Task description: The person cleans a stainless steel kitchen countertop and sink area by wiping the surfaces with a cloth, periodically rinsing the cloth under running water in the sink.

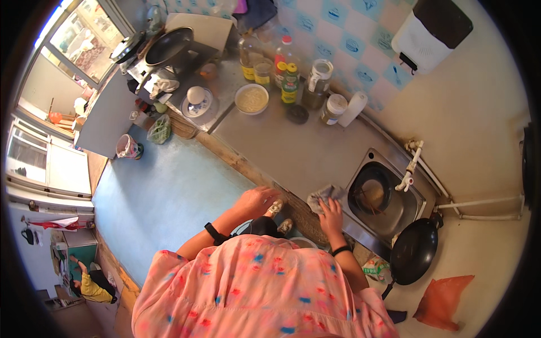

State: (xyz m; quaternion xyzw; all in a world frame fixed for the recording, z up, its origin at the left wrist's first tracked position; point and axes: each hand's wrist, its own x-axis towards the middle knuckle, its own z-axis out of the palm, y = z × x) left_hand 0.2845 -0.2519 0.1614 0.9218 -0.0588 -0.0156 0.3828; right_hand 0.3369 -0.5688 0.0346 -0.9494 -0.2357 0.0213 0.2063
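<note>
My right hand (pixel 331 214) presses on a crumpled grey cloth (pixel 324 198) at the front edge of the metal countertop (pixel 287 145), just left of the sink (pixel 395 219). My left hand (pixel 258 200) is off the counter's front edge, above the floor, fingers slightly bent, with nothing seen in it. In the sink is a dark round pan (pixel 359 202) with chopsticks and some water. A white faucet (pixel 408 179) reaches over the sink. Farther along the counter stands a bowl of pale food (pixel 252 99).
Several bottles and jars, among them a green bottle (pixel 290 86) and a glass jar (pixel 318 82), stand along the tiled wall. A black wok (pixel 414 251) hangs right of the sink. A small bin (pixel 128 147) is on the blue floor. Another person (pixel 94 289) is far at the lower left.
</note>
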